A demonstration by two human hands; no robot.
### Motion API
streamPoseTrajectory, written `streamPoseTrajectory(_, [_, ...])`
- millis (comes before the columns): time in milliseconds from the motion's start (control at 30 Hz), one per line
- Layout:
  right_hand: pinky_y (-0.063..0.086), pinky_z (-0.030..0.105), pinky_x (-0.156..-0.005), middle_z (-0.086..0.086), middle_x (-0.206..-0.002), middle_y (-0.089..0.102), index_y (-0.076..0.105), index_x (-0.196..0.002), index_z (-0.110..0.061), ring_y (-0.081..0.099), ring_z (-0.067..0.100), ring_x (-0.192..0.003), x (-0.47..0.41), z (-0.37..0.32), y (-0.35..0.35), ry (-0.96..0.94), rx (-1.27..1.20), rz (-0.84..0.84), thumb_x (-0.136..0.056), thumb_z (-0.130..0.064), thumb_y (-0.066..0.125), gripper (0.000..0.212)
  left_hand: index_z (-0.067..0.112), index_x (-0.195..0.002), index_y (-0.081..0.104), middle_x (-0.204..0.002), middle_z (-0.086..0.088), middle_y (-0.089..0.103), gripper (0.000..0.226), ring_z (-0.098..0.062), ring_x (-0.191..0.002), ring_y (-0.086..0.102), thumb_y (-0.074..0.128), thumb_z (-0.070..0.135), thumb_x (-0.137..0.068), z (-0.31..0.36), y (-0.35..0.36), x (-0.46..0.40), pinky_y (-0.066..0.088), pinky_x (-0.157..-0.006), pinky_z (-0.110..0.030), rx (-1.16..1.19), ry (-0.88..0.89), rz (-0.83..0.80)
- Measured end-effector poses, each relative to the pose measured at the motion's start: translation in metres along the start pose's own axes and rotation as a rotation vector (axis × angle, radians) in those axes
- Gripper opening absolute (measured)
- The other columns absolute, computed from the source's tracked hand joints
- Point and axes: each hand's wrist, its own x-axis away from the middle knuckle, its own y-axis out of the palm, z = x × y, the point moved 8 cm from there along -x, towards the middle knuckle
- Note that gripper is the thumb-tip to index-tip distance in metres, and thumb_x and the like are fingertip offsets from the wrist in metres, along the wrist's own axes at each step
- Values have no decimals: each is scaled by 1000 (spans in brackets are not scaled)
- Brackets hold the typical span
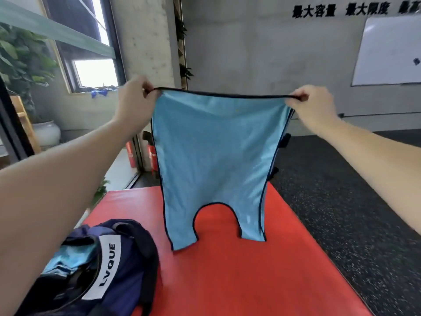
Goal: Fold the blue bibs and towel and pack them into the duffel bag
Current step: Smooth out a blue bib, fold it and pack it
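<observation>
A light blue bib (211,156) with dark trim hangs spread out in the air above the red mat (250,270). Its neck cut-out points down, and its two lower tabs hang just over the mat. My left hand (136,96) pinches the bib's top left corner. My right hand (312,103) pinches the top right corner, so the top edge is pulled taut between them. A navy duffel bag (114,265) with a white LVQUE label lies open at the lower left. Light blue fabric (66,258) shows inside the bag.
The red mat lies on dark speckled flooring (341,201). Red fire extinguishers (151,160) stand by the pillar behind the mat. A window and a potted plant (25,65) are at the left, and a whiteboard (389,51) hangs on the far wall.
</observation>
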Motion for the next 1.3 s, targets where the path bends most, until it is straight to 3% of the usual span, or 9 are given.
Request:
streamPoseTrajectory(133, [43,23,-79,-3,-97,68,74,-105,-15,60,11,-88,4,-30,-40,-79,-89,71,-92,-25,71,17,12,-101,59,-97,-4,63,12,-24,-90,60,58,24,-98,29,-47,9,50,-79,-39,58,64,120])
streamPoseTrajectory(300, [43,13,-73,-5,-93,71,75,-100,-18,64,9,-84,60,-29,-56,-71,-131,20,-91,-22,72,10,9,-102,57,-96,-3,58,11,-21,-90,51,55,20,-101,21,-59,81,32,-75,-25,4,39,51])
streamPoseTrajectory(467, [45,15,-74,-7,-84,73,76,-90,-22,66,6,-79,170,13,-41,16,-104,-199,-82,-16,81,10,10,-101,61,-97,-2,62,8,-22,-91,58,58,4,-96,-15,-45,207,38,-75,-23,-16,-8,-151])
streamPoseTrajectory(600, [42,7,-66,-14,-77,73,75,-78,-28,64,-6,-72,273,71,-22,103,50,-443,-79,-15,85,16,26,-96,58,-94,9,63,22,-15,-90,61,67,7,-90,-56,-29,322,48,-82,-38,-77,-3,-350])
streamPoseTrajectory(700, [44,16,-73,-20,-75,72,75,-74,-32,64,-7,-77,337,103,-16,163,106,-617,-78,-23,85,14,38,-86,47,-83,19,54,44,4,-81,51,68,0,-81,-65,-22,393,40,-75,-17,-91,23,-500])
streamPoseTrajectory(767, [44,16,-74,-21,-75,72,76,-72,-31,64,-4,-79,365,117,-18,206,131,-663,-77,-26,85,12,35,-85,56,-79,20,55,38,7,-79,52,72,1,-82,-71,-22,426,39,-76,-10,-108,-22,-556])
streamPoseTrajectory(933, [48,25,-75,-17,-72,72,72,-72,-30,67,6,-80,382,130,-36,264,120,-590,-83,-19,80,17,40,-79,64,-74,12,60,23,-3,-77,57,75,22,-88,-62,-29,446,39,-70,-13,-92,-155,-517])
streamPoseTrajectory(1133, [52,37,-89,-7,-85,76,73,-85,-24,71,13,-91,362,124,-60,308,-69,-444,-91,-7,70,18,23,-76,65,-59,-2,61,18,-9,-52,48,69,22,-93,-42,-41,423,40,-55,-25,172,-365,-375])
streamPoseTrajectory(1300, [53,42,-92,-11,-85,75,73,-86,-27,70,12,-91,352,127,-59,313,-89,-435,-93,-10,67,19,27,-87,70,-69,-10,67,9,-27,-62,60,69,34,-92,-35,-38,414,50,-65,-41,216,-418,-342])
